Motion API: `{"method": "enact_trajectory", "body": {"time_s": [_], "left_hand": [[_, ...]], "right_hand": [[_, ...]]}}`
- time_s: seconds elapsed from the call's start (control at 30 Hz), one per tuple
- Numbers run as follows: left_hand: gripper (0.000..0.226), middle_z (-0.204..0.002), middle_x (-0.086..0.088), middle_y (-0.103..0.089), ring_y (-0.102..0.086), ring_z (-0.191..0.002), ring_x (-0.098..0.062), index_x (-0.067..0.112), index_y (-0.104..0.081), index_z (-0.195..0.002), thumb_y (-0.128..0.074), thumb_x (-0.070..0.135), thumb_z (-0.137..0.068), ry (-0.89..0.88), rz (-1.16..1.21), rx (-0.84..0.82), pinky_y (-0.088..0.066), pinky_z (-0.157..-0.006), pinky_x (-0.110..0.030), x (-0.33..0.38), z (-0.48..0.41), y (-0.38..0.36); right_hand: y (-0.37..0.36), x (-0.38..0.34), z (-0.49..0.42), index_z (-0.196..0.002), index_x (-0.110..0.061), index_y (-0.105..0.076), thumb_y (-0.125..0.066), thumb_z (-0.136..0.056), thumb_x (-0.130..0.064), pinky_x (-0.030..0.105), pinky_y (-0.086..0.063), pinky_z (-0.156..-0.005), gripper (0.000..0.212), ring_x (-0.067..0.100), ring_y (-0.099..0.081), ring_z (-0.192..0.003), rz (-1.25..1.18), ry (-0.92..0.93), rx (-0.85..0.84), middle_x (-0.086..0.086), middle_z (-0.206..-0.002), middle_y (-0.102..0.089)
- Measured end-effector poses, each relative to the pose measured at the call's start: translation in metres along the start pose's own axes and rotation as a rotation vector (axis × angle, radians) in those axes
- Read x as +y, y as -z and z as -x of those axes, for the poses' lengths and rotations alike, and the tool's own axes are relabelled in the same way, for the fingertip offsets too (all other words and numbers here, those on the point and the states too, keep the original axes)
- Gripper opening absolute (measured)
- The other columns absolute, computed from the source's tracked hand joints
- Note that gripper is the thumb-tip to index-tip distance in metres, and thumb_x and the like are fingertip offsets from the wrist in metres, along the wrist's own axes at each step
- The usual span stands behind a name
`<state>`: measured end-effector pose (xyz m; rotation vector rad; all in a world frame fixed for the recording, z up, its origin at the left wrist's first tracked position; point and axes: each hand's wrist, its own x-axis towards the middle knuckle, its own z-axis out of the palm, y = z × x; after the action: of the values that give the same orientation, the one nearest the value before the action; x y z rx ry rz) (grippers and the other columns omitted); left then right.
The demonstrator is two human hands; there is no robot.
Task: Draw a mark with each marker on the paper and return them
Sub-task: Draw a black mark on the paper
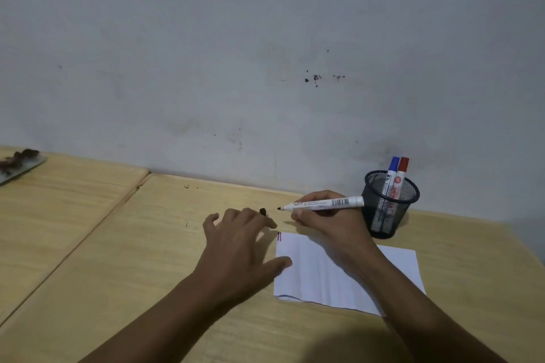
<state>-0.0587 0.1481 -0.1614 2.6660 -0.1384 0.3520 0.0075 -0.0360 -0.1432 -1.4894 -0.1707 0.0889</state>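
My right hand [330, 222] grips an uncapped white marker [324, 204] with a black tip, held level above the table and pointing left. My left hand [239, 240] holds the marker's black cap [262, 211] at its fingertips, a short gap from the tip. A white sheet of paper [312, 271] lies under my right wrist, with a short blue and a short red mark [279, 236] at its top left corner. A black mesh pen cup [390, 203] stands behind the paper, with a blue-capped marker [392, 169] and a red-capped marker [401, 174] upright in it.
The light wooden table [147, 244] runs up to a grey wall [265, 53]; a seam joins a second tabletop on the left. At the far left edge lies a flat tray [20, 163] with dark bits on it.
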Motion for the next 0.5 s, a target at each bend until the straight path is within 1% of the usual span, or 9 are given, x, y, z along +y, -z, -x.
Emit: {"method": "enact_trajectory", "body": {"time_s": [0.07,0.1,0.13,0.2,0.27,0.3,0.37,0.4,0.5], "left_hand": [[0.058,-0.126,0.022,-0.049,-0.041,-0.121,-0.008,0.045,-0.050,-0.119,-0.060,0.074,-0.069,0.003,0.009,-0.079,-0.020,-0.112,-0.054,-0.004,0.001,-0.001],[0.056,-0.125,0.022,-0.050,-0.041,-0.121,-0.008,0.045,-0.051,-0.118,-0.061,0.073,-0.070,-0.003,0.028,-0.096,-0.022,-0.110,-0.056,-0.005,0.002,-0.001],[0.052,-0.124,0.022,-0.051,-0.040,-0.120,-0.008,0.046,-0.053,-0.116,-0.062,0.071,-0.071,-0.010,0.041,-0.109,-0.023,-0.109,-0.057,-0.007,0.003,-0.001],[0.045,-0.120,0.022,-0.055,-0.040,-0.119,-0.009,0.046,-0.060,-0.112,-0.060,0.070,-0.075,-0.045,0.038,-0.125,-0.026,-0.106,-0.059,-0.010,0.002,-0.002],[0.045,-0.115,0.020,-0.059,-0.043,-0.115,-0.012,0.043,-0.067,-0.108,-0.054,0.071,-0.076,-0.089,0.013,-0.143,-0.032,-0.099,-0.064,-0.013,0.001,-0.004],[0.047,-0.113,0.018,-0.061,-0.046,-0.113,-0.014,0.042,-0.070,-0.106,-0.051,0.072,-0.076,-0.102,0.010,-0.146,-0.035,-0.096,-0.065,-0.015,0.001,-0.005],[0.049,-0.112,0.015,-0.063,-0.048,-0.112,-0.015,0.041,-0.072,-0.104,-0.047,0.072,-0.076,-0.109,0.010,-0.145,-0.037,-0.092,-0.066,-0.019,0.001,-0.008],[0.050,-0.112,0.015,-0.062,-0.049,-0.112,-0.016,0.041,-0.072,-0.105,-0.045,0.073,-0.077,-0.112,0.000,-0.146,-0.038,-0.091,-0.066,-0.021,0.001,-0.009],[0.048,-0.111,0.016,-0.062,-0.049,-0.110,-0.017,0.042,-0.071,-0.104,-0.044,0.072,-0.077,-0.134,-0.011,-0.136,-0.039,-0.089,-0.065,-0.022,-0.001,-0.011]], "right_hand": [[0.000,0.011,-0.006,-0.086,0.001,-0.070,-0.081,-0.076,0.000,0.052,-0.054,-0.076,0.015,0.034,-0.071,-0.076,0.030,0.000,-0.008,0.024,-0.082,-0.076],[0.000,0.016,-0.008,-0.083,-0.001,-0.070,-0.079,-0.077,0.001,0.057,-0.053,-0.078,0.011,0.037,-0.070,-0.076,0.037,-0.002,-0.017,0.026,-0.083,-0.075],[0.002,0.020,-0.007,-0.081,-0.005,-0.071,-0.078,-0.078,0.002,0.059,-0.053,-0.079,0.010,0.037,-0.070,-0.076,0.047,-0.009,-0.024,0.026,-0.083,-0.075],[0.005,0.025,-0.006,-0.082,-0.007,-0.069,-0.075,-0.081,0.003,0.058,-0.055,-0.078,0.011,0.036,-0.071,-0.077,0.086,-0.009,-0.037,0.022,-0.085,-0.076],[0.006,0.029,-0.005,-0.087,-0.002,-0.067,-0.074,-0.082,0.002,0.056,-0.059,-0.076,0.010,0.038,-0.073,-0.082,0.165,0.010,-0.066,0.017,-0.087,-0.076],[0.006,0.030,-0.005,-0.088,-0.003,-0.068,-0.074,-0.083,0.002,0.053,-0.060,-0.075,0.009,0.039,-0.073,-0.085,0.192,0.027,-0.078,0.016,-0.087,-0.076],[0.006,0.032,-0.007,-0.088,-0.005,-0.071,-0.073,-0.083,0.002,0.045,-0.061,-0.070,0.008,0.040,-0.072,-0.084,0.213,0.051,-0.100,0.018,-0.085,-0.075],[0.006,0.033,-0.008,-0.088,-0.003,-0.071,-0.072,-0.083,0.002,0.043,-0.060,-0.068,0.007,0.041,-0.070,-0.082,0.219,0.060,-0.111,0.020,-0.083,-0.075],[0.007,0.035,-0.009,-0.086,0.004,-0.069,-0.073,-0.083,0.002,0.046,-0.059,-0.065,0.005,0.045,-0.066,-0.075,0.240,0.135,-0.141,0.025,-0.079,-0.071]]}}
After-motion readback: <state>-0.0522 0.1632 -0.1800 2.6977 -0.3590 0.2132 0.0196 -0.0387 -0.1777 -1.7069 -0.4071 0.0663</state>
